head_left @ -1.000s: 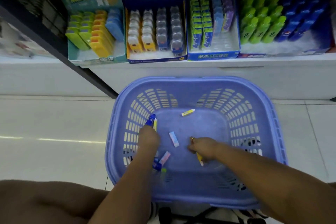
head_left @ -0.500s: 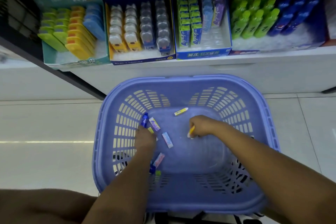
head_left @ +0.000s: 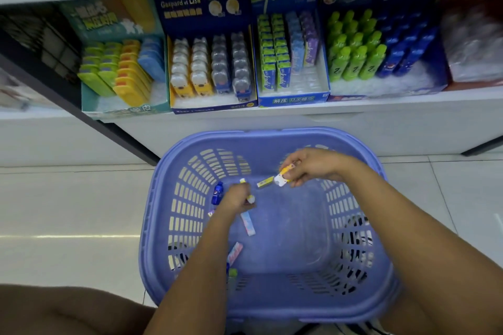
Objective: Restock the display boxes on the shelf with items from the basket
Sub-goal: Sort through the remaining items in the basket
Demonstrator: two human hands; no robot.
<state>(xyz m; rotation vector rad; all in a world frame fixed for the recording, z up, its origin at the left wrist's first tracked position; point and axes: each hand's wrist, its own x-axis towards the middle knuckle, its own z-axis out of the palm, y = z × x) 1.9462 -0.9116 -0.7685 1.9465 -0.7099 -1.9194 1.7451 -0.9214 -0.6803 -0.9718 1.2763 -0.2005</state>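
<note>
- The right hand (head_left: 307, 168) hovers over the far side of the purple basket (head_left: 272, 136), pinching a yellow-and-white piece (head_left: 283, 176).
- The left hand (head_left: 236, 200) is down in the basket, fingers curled round a white-tipped piece (head_left: 251, 199).
- Loose on the basket floor: a blue mini bottle (head_left: 217, 193), a yellow-green packet (head_left: 265, 182) and pink-and-blue sticks (head_left: 248, 223).
- The display boxes (head_left: 190, 12) on the shelf (head_left: 381, 106) show bare front rows, so restocking looks only partway done.

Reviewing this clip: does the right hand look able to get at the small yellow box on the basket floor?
Probably yes. The small yellow box lies uncovered just left of the right hand, nothing between them. But its fingers already pinch a yellow-and-white item, which may hamper a second grasp.
</note>
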